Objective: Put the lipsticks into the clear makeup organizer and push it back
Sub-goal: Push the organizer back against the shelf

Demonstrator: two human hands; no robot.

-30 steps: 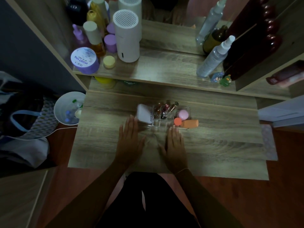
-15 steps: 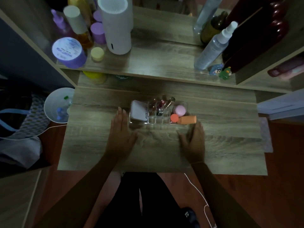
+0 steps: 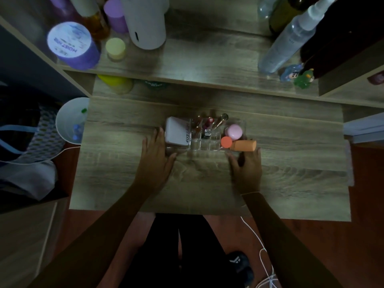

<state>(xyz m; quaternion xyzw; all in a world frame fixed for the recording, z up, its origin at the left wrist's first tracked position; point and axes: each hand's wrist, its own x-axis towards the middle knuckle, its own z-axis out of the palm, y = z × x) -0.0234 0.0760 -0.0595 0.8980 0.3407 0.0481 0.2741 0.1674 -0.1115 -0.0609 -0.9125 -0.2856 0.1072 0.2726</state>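
The clear makeup organizer (image 3: 204,145) stands in the middle of the lower wooden desk (image 3: 291,154). Several lipsticks (image 3: 207,126) stand upright in its middle slots. A white compact (image 3: 177,132) fills its left end, and a pink round case (image 3: 234,131) and an orange tube (image 3: 243,146) sit at its right end. My left hand (image 3: 155,161) wraps the organizer's front left corner, fingers along the side and thumb at the front. My right hand (image 3: 247,171) is curled against the front right corner, just below the orange tube.
A raised shelf (image 3: 207,59) runs behind the desk, carrying a white cylinder (image 3: 145,21), a purple jar (image 3: 70,44), a yellow-capped pot (image 3: 115,48) and a spray bottle (image 3: 288,40). A white bin (image 3: 69,119) sits left of the desk. A white cable (image 3: 264,252) lies on the floor.
Both hands left the desk in front of the organizer and spread apart. They now touch its two front corners. The view has moved closer.
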